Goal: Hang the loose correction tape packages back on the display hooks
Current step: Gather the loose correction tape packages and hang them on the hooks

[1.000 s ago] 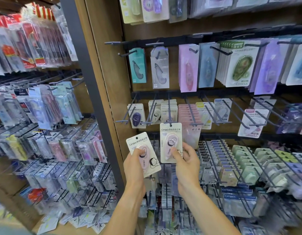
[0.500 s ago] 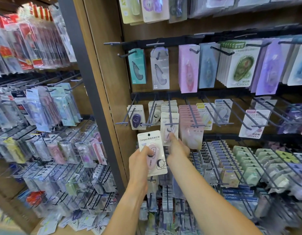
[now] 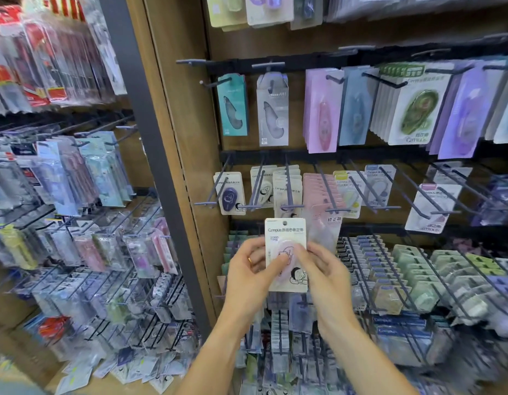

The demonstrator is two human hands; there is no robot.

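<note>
A white correction tape package (image 3: 285,238) with a pink tape and a cartoon figure is upright in front of the display, held in both hands. My left hand (image 3: 248,273) grips its left edge, thumb across the front. My right hand (image 3: 322,267) pinches its right side, fingers on the pink blister. The hole at its top sits just below the tip of a grey display hook (image 3: 289,205). That hook carries several matching white packages (image 3: 287,186).
More hooks with tape packages fill the wooden panel: a dark-blue tape card (image 3: 230,195) to the left, a pink stack (image 3: 322,195) to the right. Long bare hooks (image 3: 412,201) stick out at the right. A grey post (image 3: 150,155) divides off the left rack.
My right hand left the package it hung on the hook and came down to the second package. My left hand brought that package to the middle, below the hook.
</note>
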